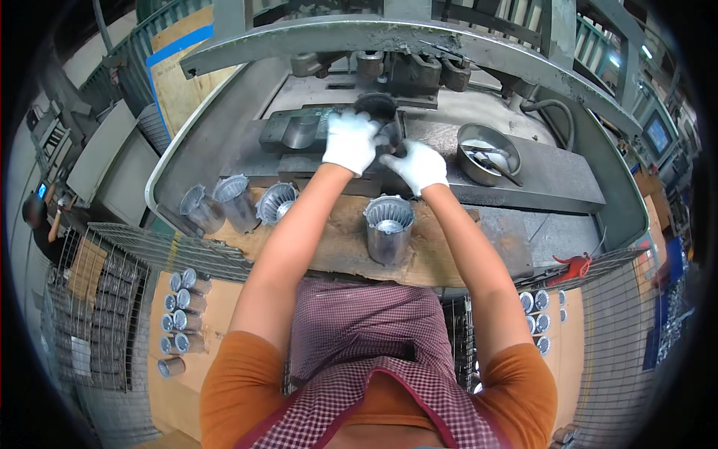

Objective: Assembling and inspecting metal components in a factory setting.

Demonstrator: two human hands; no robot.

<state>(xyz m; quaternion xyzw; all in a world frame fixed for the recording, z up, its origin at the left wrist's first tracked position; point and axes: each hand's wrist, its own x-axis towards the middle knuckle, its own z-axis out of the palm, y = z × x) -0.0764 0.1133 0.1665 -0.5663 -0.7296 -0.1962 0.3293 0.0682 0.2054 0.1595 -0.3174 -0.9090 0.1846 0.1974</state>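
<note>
Both of my hands wear white gloves and reach to a metal fixture on the machine bed. My left hand (pixel 350 142) lies against the left side of a dark round part (pixel 377 107) seated in the fixture; its fingers are smeared by motion, so its grip cannot be told. Just to the right, my right hand (pixel 420 168) has its thumb and fingers apart beside the fixture, with nothing visible between them. Left of my left hand is a steel block (pixel 298 131) with a half-round groove. A finned metal cup (pixel 389 230) stands upright on the wooden board (pixel 329 251) between my forearms.
Several more finned cups (pixel 235 203) stand at the board's left. A steel bowl (pixel 488 153) with a dark-handled tool sits right. A thick metal beam (pixel 419 37) crosses above the fixture. A red-handled tool (pixel 572 269) hangs by the mesh. Cups (pixel 179 322) lie on cardboard below.
</note>
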